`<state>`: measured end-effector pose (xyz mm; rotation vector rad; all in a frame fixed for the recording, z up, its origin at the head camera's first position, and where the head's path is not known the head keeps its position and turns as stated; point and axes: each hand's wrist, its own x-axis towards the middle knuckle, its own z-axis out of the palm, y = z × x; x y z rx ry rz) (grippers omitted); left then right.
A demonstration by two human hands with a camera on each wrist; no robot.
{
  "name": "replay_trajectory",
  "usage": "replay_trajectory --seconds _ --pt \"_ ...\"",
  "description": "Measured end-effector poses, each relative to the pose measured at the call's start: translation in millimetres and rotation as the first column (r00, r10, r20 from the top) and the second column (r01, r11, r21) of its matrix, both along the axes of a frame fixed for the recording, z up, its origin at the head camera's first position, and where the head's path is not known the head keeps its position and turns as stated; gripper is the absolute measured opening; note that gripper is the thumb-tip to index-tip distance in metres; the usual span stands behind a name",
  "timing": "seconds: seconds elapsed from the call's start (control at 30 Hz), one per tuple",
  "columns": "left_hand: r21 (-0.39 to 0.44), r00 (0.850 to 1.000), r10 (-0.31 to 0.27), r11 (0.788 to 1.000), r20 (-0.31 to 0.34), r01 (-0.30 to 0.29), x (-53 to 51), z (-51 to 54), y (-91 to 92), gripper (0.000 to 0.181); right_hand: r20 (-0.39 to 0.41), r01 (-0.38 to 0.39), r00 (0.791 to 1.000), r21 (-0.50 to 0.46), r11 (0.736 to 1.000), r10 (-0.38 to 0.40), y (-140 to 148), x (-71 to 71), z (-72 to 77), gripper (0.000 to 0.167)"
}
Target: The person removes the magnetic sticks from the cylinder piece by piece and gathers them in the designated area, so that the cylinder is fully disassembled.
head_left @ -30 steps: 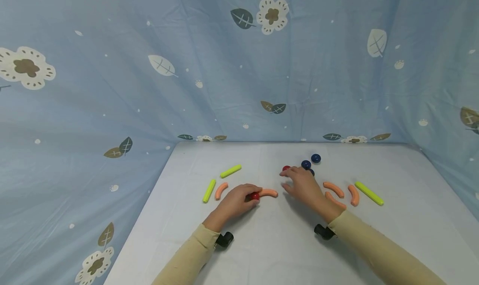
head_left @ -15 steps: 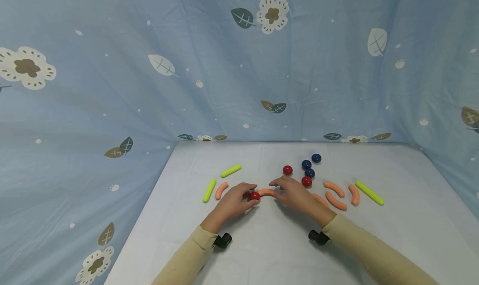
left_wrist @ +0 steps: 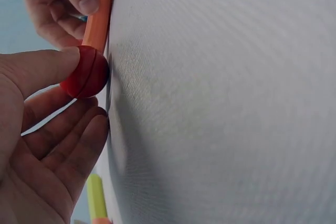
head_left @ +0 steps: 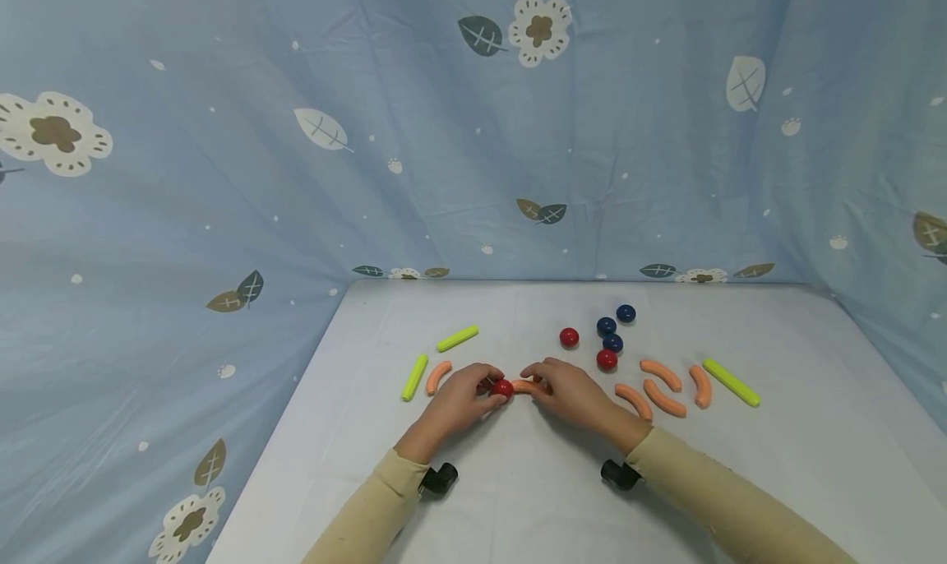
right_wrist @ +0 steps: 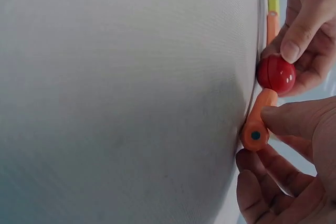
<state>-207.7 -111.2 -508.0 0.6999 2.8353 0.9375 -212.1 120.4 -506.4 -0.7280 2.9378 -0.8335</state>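
My left hand (head_left: 459, 401) pinches a glossy red ball (head_left: 502, 390) between thumb and fingers, low at the tabletop. With thumb and fingers my right hand (head_left: 575, 393) grips a short curved orange rod (head_left: 523, 386). The rod's near end, in the right wrist view, shows a dark round dot (right_wrist: 255, 135). Its far end meets the red ball, and the two look in contact. In the left wrist view the ball (left_wrist: 88, 74) has a seam line around it.
Two red balls (head_left: 569, 337) and several dark blue balls (head_left: 607, 326) lie behind my right hand. Several curved orange rods (head_left: 664, 399) and a straight yellow-green rod (head_left: 731, 382) are at right. Two yellow-green rods (head_left: 414, 377) and an orange rod (head_left: 438, 377) lie at left.
My right hand has moved left and nearer, from beside the far red balls to the curved orange rod, which it now grips. My left hand stays on the red ball.
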Motion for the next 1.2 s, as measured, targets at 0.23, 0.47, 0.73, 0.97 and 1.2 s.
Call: replay_trajectory --seconds 0.23,0.47,0.73,0.97,1.2 --pt "0.013 0.999 -0.031 0.999 -0.034 0.031 -0.8 -1.1 -0.5 0.033 -0.025 -0.007 1.0 0.007 1.0 0.007 -1 3.6 -2.2 0.025" --pt "-0.007 0.998 -0.035 0.999 -0.054 0.035 -1.1 -1.0 0.8 0.029 -0.018 0.012 1.0 -0.003 1.0 -0.012 -2 6.3 -2.7 0.025" --pt "-0.011 0.998 -0.023 1.0 -0.055 0.022 -2.1 0.0 1.5 0.029 -0.009 0.057 0.998 0.003 0.998 -0.057 3 13.3 0.8 0.024" --pt "-0.026 0.999 -0.01 1.0 -0.042 0.009 -1.9 -0.4 0.8 0.029 -0.016 0.082 0.996 -0.012 0.997 -0.082 26 22.9 3.4 0.023" --pt "-0.016 0.999 -0.012 1.0 -0.041 0.011 -1.4 -0.3 1.3 0.03 -0.013 0.138 0.99 0.029 0.99 -0.138 53 34.0 8.5 0.021"
